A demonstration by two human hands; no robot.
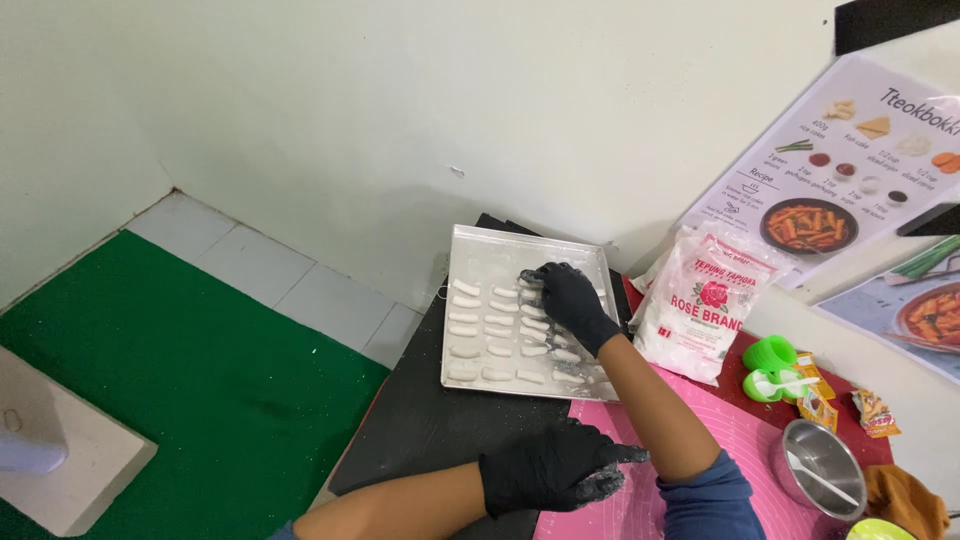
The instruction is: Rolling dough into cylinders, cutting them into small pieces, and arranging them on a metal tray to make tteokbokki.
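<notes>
From the head view, one metal tray (pixel 470 250) sits on the dark worktop (pixel 420 430), carrying roughly twenty small white dough pieces (pixel 500 320) in three columns. The right hand (pixel 567 300), black-gloved, reaches over the tray's far right part, fingertips pinched on a piece. The left hand (pixel 550 468), gloved and floury, hovers just before the tray, loosely curled, holding nothing. One flour bag (pixel 700 310) stands right of the tray.

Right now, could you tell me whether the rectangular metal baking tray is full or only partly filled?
Partly filled: white dough pieces lie in rows, leaving the rectangular metal baking tray bare along its far end.
</notes>
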